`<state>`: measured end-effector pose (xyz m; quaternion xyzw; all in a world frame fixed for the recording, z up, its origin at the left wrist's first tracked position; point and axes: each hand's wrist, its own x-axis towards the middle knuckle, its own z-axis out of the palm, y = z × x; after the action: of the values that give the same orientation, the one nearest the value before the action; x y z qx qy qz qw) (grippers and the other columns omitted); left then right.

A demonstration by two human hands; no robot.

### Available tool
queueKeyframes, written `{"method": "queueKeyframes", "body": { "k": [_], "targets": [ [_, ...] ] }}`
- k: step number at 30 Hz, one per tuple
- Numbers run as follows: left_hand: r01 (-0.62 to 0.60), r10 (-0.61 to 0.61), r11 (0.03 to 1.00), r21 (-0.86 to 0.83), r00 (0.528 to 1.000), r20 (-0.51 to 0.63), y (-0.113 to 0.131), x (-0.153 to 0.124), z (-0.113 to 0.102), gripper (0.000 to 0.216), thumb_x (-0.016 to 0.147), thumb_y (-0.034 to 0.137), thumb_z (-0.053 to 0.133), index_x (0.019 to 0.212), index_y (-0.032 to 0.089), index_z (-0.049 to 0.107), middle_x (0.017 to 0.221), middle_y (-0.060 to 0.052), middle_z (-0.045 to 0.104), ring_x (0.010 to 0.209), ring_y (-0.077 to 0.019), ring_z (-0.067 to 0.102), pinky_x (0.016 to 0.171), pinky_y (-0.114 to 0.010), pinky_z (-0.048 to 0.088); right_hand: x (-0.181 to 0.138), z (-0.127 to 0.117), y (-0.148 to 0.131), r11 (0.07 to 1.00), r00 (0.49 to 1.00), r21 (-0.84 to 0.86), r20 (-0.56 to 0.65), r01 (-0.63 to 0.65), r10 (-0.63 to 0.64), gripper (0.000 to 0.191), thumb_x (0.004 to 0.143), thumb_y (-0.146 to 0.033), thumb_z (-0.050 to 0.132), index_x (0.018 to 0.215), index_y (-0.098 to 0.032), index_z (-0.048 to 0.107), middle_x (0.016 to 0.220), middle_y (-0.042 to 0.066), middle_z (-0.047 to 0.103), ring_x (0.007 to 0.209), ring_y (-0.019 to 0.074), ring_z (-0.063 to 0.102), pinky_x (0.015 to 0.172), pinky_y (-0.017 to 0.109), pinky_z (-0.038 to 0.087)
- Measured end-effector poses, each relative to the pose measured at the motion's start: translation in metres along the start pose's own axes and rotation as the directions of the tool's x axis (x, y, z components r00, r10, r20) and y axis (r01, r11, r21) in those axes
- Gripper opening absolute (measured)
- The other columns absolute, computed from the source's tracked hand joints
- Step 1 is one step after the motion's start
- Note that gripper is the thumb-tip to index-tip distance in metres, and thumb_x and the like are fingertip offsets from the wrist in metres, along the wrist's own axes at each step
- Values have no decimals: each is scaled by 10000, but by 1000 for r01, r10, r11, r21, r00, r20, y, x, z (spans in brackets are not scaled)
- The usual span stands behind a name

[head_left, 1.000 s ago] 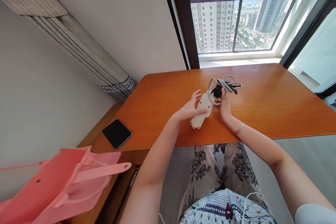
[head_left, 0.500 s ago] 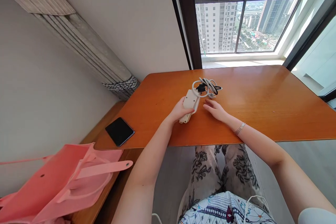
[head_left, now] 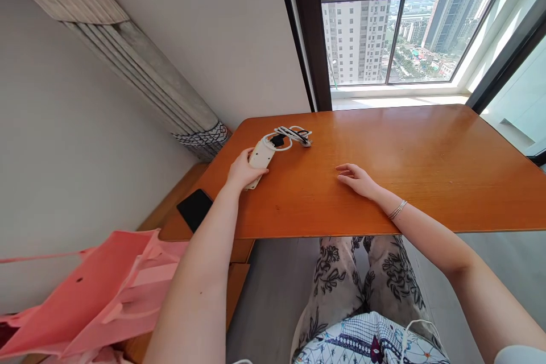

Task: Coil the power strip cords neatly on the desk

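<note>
A white power strip (head_left: pixel 261 156) lies tilted at the left part of the wooden table, its far end pointing toward the window. My left hand (head_left: pixel 244 170) is wrapped around its near half, thumb along the right side. From the far end runs a bundled white cord (head_left: pixel 290 134), with a black plug (head_left: pixel 278 140) beside the strip. My right hand (head_left: pixel 357 178) rests on the tabletop to the right, fingers loosely stretched and holding nothing. A thin bracelet (head_left: pixel 397 210) circles that wrist.
The orange-brown table (head_left: pixel 409 165) reaches to the window (head_left: pixel 396 40). A black phone (head_left: pixel 194 208) lies at its left edge, partly behind my left forearm. A pink bag (head_left: pixel 106 290) sits at the lower left. A grey curtain (head_left: pixel 162 79) hangs along the wall.
My left hand has carried the power strip and its cord leftward across the table. My right hand stays on the tabletop, now well apart from the strip.
</note>
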<state>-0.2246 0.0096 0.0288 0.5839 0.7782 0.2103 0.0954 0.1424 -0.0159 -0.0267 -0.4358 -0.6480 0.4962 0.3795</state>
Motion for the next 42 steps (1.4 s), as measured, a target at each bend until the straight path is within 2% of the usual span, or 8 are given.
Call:
{"method": "queueKeyframes", "body": {
  "k": [9,15,20,27,33,35,38,42],
  "targets": [
    [120,-130,967,223,991,30,-3,21,-1,864,640,343,830,1405,129,491,1465,-266,522,1327,-433,562,1093,-514,458,-3,0,2,999,1000,-38,20,-5,6,288,864,-314,717,1137,-221,708,1181,76,682,1057,189,665,1042,411,528],
    [162,-162,973,165,987,-13,8,21,1,914,681,363,800,1457,83,408,1508,-312,452,1348,-444,537,1105,-526,441,-4,1,6,994,999,-99,32,37,-34,301,857,-329,730,1139,-225,715,1084,62,683,976,182,659,1008,408,537],
    [186,-178,978,88,979,-97,13,22,8,709,833,373,636,1420,33,428,1425,-337,532,1362,-443,522,1114,-520,419,-5,2,4,991,998,-133,55,33,-25,292,867,-317,702,1141,-216,706,1038,55,664,945,178,638,984,403,532],
    [143,-131,972,187,989,-76,25,11,20,691,849,280,620,1450,32,388,1413,-362,518,1311,-494,551,1039,-589,455,-5,4,3,978,997,-202,68,59,-46,292,857,-300,702,1131,-199,709,1009,54,654,922,178,621,965,397,527],
    [157,-119,966,204,975,-188,33,7,31,601,895,238,572,1450,62,420,1532,-332,433,1450,-462,427,1189,-685,275,-4,3,3,978,995,-196,77,72,-58,282,860,-296,694,1125,-200,705,1033,53,663,936,171,628,957,383,527],
    [121,-66,970,209,965,-252,40,4,39,591,892,220,574,1450,85,434,1618,-303,338,1544,-438,279,1237,-696,162,-3,3,3,982,996,-181,73,61,-48,292,866,-299,687,1136,-190,701,1041,57,668,939,169,633,960,382,528],
    [-97,148,974,203,955,-256,59,-5,60,602,901,243,582,1472,124,432,1673,-249,274,1590,-388,188,1283,-643,63,-2,1,1,990,997,-133,62,49,-41,304,872,-304,678,1150,-183,700,1054,62,685,950,165,646,965,372,533],
    [-240,246,969,67,963,-107,105,-23,97,644,882,301,639,1468,128,437,1632,-242,353,1555,-354,302,1287,-540,225,2,-7,0,994,996,-74,21,84,-82,320,881,-346,663,1166,-207,703,1130,66,700,980,159,656,953,344,543]
  ]
}}
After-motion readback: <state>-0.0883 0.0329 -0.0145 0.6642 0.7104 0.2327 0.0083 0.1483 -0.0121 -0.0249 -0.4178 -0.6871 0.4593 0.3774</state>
